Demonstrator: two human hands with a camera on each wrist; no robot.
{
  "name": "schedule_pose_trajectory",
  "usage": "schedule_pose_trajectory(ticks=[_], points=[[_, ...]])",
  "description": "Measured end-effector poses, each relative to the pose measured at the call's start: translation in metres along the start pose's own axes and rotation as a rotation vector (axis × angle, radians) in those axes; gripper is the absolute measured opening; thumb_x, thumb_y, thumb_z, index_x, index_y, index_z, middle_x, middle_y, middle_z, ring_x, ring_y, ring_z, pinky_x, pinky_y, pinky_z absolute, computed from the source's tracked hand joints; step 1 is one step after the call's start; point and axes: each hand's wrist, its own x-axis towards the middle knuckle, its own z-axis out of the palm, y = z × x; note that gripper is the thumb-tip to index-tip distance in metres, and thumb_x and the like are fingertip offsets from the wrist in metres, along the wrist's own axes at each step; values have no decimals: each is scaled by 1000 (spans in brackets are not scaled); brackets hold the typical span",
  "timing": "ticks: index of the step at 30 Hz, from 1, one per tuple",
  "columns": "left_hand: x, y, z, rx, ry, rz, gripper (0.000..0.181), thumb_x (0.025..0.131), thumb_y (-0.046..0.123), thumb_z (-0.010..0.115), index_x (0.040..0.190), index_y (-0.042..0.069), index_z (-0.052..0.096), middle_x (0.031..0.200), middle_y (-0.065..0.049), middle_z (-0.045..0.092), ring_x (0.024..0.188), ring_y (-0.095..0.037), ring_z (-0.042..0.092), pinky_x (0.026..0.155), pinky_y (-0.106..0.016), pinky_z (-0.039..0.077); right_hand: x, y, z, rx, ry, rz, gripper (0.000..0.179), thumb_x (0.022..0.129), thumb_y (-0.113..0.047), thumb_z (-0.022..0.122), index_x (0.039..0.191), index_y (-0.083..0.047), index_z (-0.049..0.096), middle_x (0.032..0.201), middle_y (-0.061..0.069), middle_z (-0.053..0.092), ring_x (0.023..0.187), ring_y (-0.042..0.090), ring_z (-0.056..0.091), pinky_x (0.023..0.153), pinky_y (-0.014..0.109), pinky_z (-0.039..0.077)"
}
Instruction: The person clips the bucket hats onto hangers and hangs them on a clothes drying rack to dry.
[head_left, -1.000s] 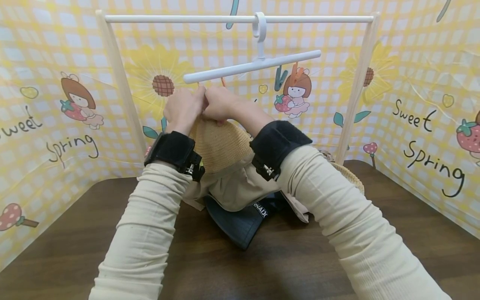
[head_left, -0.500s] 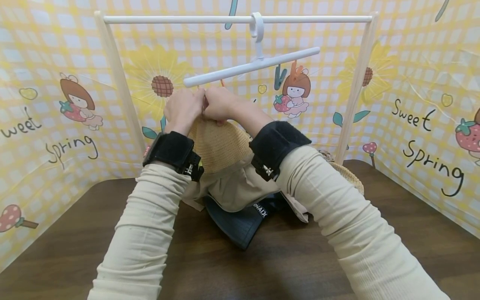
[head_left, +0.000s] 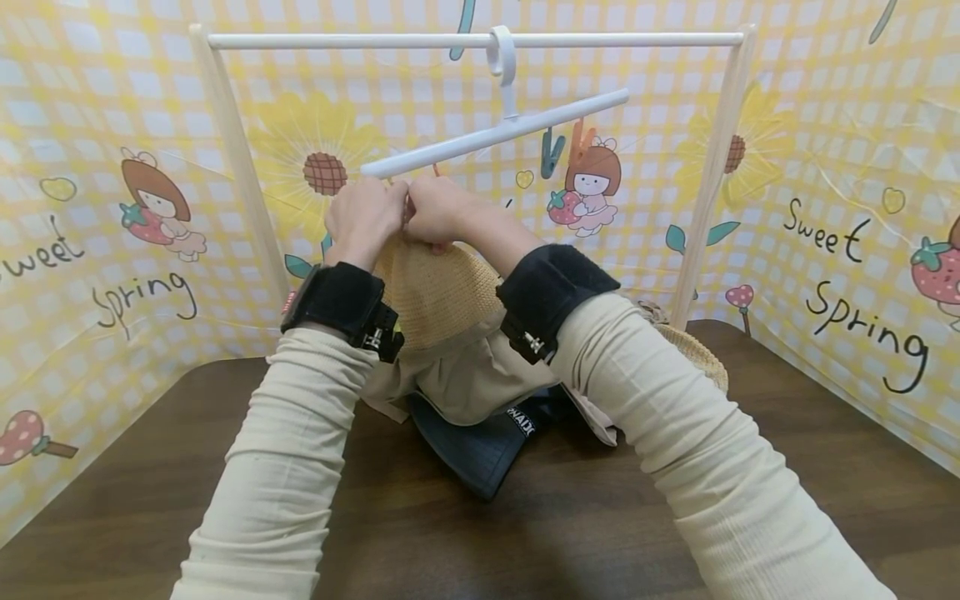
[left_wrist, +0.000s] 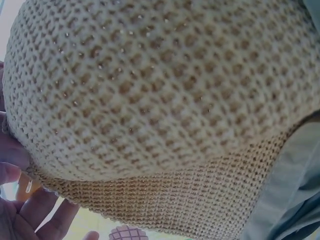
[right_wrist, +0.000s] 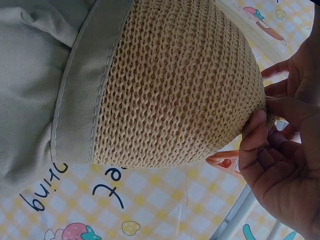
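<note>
A woven straw-coloured hat (head_left: 442, 296) with a beige fabric brim (head_left: 472, 379) hangs below my hands, crown up. My left hand (head_left: 367, 208) and right hand (head_left: 438, 208) meet at the top of its crown, just under the low left end of a white hanger (head_left: 495, 133). Thumbs and fingers of both pinch the crown's tip in the right wrist view, the right hand (right_wrist: 275, 175) below the left hand (right_wrist: 302, 80). An orange clip (right_wrist: 225, 161) shows beside the crown there. From the left wrist, the left hand (left_wrist: 40, 217) is partly hidden by the hat.
The hanger hooks over a white rod (head_left: 360, 40) between wooden posts. A teal clip (head_left: 552, 154) and another orange clip (head_left: 581, 143) hang at its right. A dark cap (head_left: 472, 450) lies on the brown table (head_left: 420, 550); another woven hat (head_left: 697, 354) sits behind my right arm.
The hanger has slid a little left along the rod and tilts slightly more, its clips shifting with it. Both hands stay at the hat's crown.
</note>
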Motion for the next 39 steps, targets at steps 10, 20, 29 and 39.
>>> schedule_pose_trajectory(ticks=[10,20,29,39], points=[[1,-3,-2,1,-17,16,46,99,35,28,71,11,56,71,-9,49,64,-25,47,52,-33,34,0,-1,2,-22,0,-3,25,92,-8,50,67,-11,53,54,-2,52,40,4,50,53,18,44],[-1,-3,-4,-5,-6,39,47,100,33,28,69,10,54,69,-8,49,67,-26,49,51,-33,35,0,-2,2,-4,-18,14,19,92,-8,51,74,-9,56,60,-1,53,43,4,49,53,19,44],[0,-3,-7,5,-3,49,43,101,33,26,71,9,45,81,-15,50,80,-31,52,52,-35,35,0,-5,1,-35,-47,28,15,93,-9,51,79,-8,57,67,0,56,45,4,51,55,18,47],[1,-3,-9,21,-23,49,45,103,30,23,72,8,46,72,-10,45,63,-25,45,49,-32,32,2,-4,1,-57,-74,30,20,97,-15,53,95,-2,68,114,12,68,40,2,50,59,14,48]])
